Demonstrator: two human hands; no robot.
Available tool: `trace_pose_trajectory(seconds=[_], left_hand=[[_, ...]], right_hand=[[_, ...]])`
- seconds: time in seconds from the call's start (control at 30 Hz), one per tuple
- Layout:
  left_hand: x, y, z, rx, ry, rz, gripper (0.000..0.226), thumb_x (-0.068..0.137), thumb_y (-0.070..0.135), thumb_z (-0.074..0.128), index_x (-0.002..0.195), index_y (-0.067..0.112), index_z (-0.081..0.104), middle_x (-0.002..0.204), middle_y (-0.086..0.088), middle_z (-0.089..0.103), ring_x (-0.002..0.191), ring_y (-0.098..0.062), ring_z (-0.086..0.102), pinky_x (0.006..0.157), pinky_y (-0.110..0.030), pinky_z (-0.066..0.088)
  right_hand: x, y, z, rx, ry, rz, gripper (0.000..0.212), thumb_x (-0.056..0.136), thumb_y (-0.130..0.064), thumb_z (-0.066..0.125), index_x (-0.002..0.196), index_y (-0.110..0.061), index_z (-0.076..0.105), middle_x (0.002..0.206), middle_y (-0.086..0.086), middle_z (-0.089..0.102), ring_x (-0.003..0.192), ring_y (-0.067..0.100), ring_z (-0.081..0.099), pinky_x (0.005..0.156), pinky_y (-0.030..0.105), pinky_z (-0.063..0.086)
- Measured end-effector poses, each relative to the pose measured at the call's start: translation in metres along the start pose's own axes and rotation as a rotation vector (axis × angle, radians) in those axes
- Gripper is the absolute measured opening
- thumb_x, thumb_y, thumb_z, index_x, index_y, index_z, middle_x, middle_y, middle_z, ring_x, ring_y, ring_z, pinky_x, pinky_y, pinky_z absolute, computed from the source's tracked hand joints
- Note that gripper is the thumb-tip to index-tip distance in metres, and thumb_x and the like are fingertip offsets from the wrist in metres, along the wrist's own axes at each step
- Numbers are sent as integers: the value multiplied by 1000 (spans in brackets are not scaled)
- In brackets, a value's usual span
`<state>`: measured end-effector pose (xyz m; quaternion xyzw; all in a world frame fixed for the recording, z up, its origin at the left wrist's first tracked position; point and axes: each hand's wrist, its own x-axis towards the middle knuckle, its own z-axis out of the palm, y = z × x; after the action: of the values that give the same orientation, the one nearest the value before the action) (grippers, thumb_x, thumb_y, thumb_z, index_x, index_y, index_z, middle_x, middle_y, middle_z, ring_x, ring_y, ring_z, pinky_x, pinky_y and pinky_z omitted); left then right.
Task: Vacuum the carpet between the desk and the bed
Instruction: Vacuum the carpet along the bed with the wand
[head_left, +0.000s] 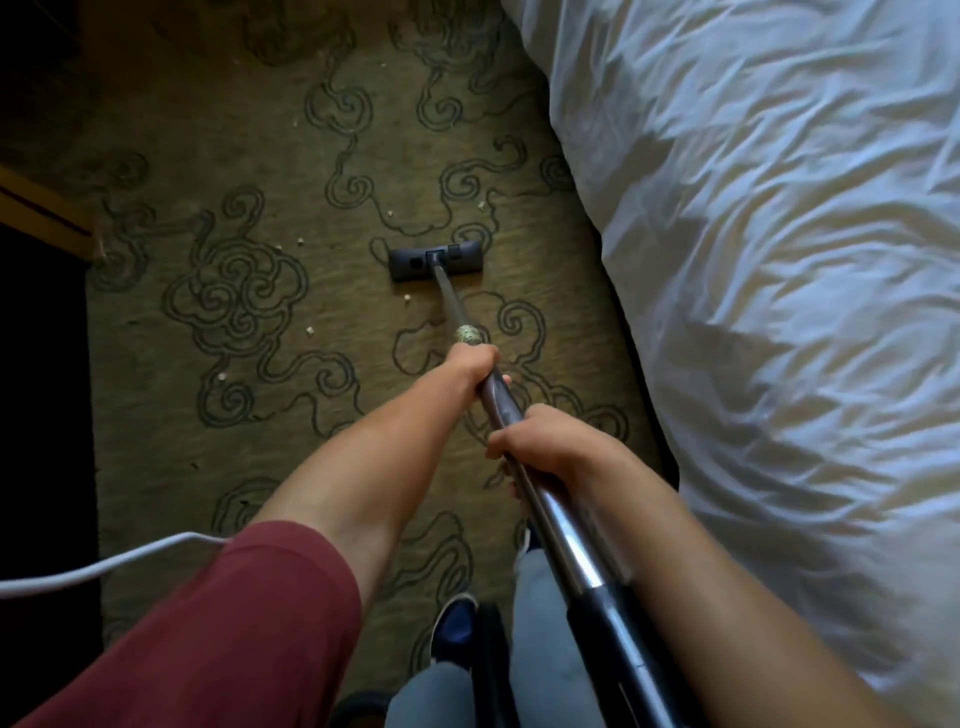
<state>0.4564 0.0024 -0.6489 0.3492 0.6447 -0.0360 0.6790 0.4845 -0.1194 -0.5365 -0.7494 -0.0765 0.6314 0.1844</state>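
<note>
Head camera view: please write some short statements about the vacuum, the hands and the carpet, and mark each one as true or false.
1. Both hands grip the vacuum wand. True: the left hand holds it further down, the right hand nearer the body.
2. The floor head is lifted onto the bed. False: it lies flat on the carpet, left of the white duvet.
3. Pale crumbs lie on the carpet. True.
4. The carpet is plain, without pattern. False: it has dark swirling lines.
5. A white cable runs at the lower left. True.
</note>
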Motion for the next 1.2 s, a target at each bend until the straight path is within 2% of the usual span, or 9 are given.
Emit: trace_pose_trajectory(seconds=[0.1, 0.17, 0.33, 0.47, 0.7, 0.8, 0.93, 1.1, 1.2], left_hand=[[30, 60, 8, 12, 4, 13, 8, 96, 5, 52, 101, 4, 47, 94, -17, 59, 57, -23, 61, 31, -26, 50], [47, 96, 18, 18, 16, 11, 8, 96, 6, 52, 99, 5, 45, 88, -16, 59, 58, -22, 61, 32, -26, 50], [82, 186, 56, -3, 48, -28, 15, 97, 10, 53, 107, 5, 43, 96, -18, 59, 58, -22, 62, 33, -26, 52], [101, 250, 72, -53, 66, -36, 21, 97, 8, 53, 114, 7, 41, 89, -17, 57, 56, -23, 61, 32, -26, 51], [153, 331, 67, -75, 69, -28, 17, 95, 8, 56, 108, 4, 46, 79, -14, 59, 34, -17, 62, 35, -26, 51], [183, 374, 55, -88, 60, -19, 12, 95, 10, 56, 102, 6, 47, 77, -14, 61, 35, -17, 64, 34, -25, 50], [224, 443, 38, -82, 76, -16, 10, 94, 7, 56, 91, 6, 46, 75, -13, 60, 54, -23, 65, 37, -27, 51], [280, 538, 13, -92, 65, 3, 14, 95, 6, 56, 103, 5, 45, 75, -12, 56, 38, -20, 62, 43, -30, 55], [309, 595, -8, -85, 82, 2, 17, 95, 7, 56, 108, 5, 45, 76, -13, 56, 31, -19, 59, 46, -32, 55]], right_hand=[[31, -53, -32, -17, -6, -19, 19, 79, -10, 68, 85, -4, 51, 67, 15, 62, 41, 25, 64, 41, 32, 54], [49, -83, -59, -26, -33, -8, 21, 80, -12, 69, 88, -5, 51, 66, 16, 64, 44, 26, 66, 45, 36, 57], [85, -157, -141, -96, -99, 55, 24, 82, -16, 70, 89, -7, 48, 55, 11, 69, 41, 22, 67, 37, 28, 51], [106, -215, -186, -151, -147, 56, 26, 83, -17, 69, 96, -6, 49, 77, 16, 70, 48, 24, 70, 44, 33, 57], [149, -299, -222, -302, -118, 33, 30, 79, -26, 72, 90, -14, 45, 85, 14, 71, 64, 25, 74, 63, 38, 63], [182, -338, -222, -284, -76, -13, 33, 77, -24, 72, 93, -9, 47, 88, 18, 69, 71, 30, 73, 71, 45, 62], [224, -405, -230, -244, -63, -19, 35, 73, -25, 73, 94, -7, 52, 89, 19, 69, 74, 33, 72, 77, 50, 61], [272, -505, -241, -213, -57, -2, 27, 76, -20, 68, 90, -6, 49, 76, 18, 65, 48, 28, 68, 49, 39, 59], [293, -568, -244, -288, -59, -20, 27, 74, -24, 67, 89, -7, 53, 78, 18, 69, 52, 29, 70, 51, 40, 60]])
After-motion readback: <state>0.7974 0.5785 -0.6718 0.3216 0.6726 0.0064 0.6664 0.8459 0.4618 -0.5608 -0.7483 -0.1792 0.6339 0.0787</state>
